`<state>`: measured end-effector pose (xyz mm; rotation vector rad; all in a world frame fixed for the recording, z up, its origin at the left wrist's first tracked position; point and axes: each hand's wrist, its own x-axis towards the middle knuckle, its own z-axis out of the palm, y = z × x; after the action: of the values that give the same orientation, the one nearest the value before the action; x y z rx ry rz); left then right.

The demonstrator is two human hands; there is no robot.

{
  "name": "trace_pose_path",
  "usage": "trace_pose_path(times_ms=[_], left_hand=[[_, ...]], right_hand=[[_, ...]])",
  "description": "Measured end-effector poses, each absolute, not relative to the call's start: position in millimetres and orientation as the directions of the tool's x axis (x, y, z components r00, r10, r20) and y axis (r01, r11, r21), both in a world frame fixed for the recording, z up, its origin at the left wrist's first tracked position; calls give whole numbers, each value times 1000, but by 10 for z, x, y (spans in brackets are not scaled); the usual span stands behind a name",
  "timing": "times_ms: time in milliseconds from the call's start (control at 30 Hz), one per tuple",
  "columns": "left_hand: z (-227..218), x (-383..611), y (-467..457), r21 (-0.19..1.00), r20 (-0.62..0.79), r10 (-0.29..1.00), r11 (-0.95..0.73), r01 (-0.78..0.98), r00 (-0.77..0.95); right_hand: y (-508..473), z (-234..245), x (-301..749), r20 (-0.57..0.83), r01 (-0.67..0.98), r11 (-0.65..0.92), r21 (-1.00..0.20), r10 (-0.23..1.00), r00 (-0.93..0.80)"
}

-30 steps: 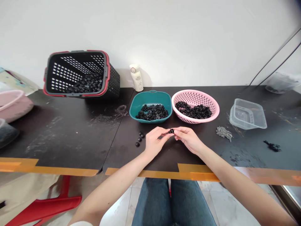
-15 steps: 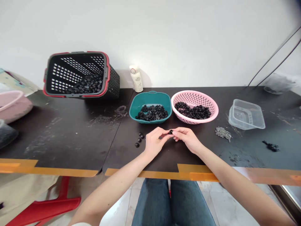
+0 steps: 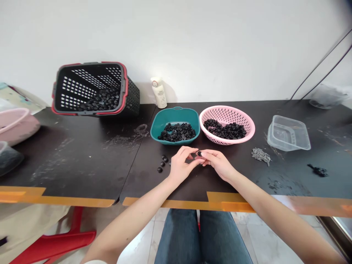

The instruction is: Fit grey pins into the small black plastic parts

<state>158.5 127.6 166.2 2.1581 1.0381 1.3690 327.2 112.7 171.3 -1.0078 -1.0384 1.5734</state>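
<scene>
Black plastic snap button [image 3: 200, 154] is pinched at the fingertips, held just above a dark tabletop [image 3: 82, 165] between the two hands, near the table's centre. The right hand [image 3: 218, 163] is closed on it, its remaining fingers loosely curled. The left hand [image 3: 183, 165] is curled in from the left, with its fingers touching or just beside the piece; how much of the button is borne by them cannot be told. The hands are drawn close together, almost meeting. A slip is judged possible, as so small and smooth a piece is gripped only at its edge. If dropped, it could be lost among the loose buttons [image 3: 162, 163] lying just left of the left hand, or rolled toward the near table edge, lined with amber tape [image 3: 231, 197]. Farther off, heaps of similar black pieces [image 3: 177, 132] are held in a teal plastic tray [image 3: 162, 128], set beside a pink perforated colander [image 3: 228, 110]. A clear plastic food container [image 3: 288, 134] and a pile of grey pins [image 3: 260, 155] are laid to the right; a red-rimmed black basket [image 3: 125, 88] is tipped on its side at far left.
</scene>
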Motion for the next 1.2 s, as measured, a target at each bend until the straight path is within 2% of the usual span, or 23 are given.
trace_pose_path(times_ms=[133,300,500,667,833,1033,1200], left_hand=[[1672,1580,1290,673,610,747,-664,325,264],[1641,1565,1286,617,671,691,-721,315,269],[1643,1550,1274,582,701,670,-736,346,245],[1662,1555,1265,585,705,667,-739,335,240],[1659,1556,1259,554,720,647,-754,353,250],[1656,1554,1256,552,736,638,-759,344,225],[1661,1560,1260,562,734,645,-752,343,213]], right_hand=[[1115,1731,3299,-82,-305,-150,-940,971,-225],[1092,1742,3281,-62,-262,-143,-954,953,-295],[1092,1755,3275,48,-237,14,-971,989,-139],[1095,1740,3285,153,-160,132,-978,980,-129],[1079,1750,3276,163,-153,146,-977,981,-105],[1087,1746,3286,109,-196,78,-977,982,-154],[1089,1743,3286,158,-149,141,-979,981,-115]])
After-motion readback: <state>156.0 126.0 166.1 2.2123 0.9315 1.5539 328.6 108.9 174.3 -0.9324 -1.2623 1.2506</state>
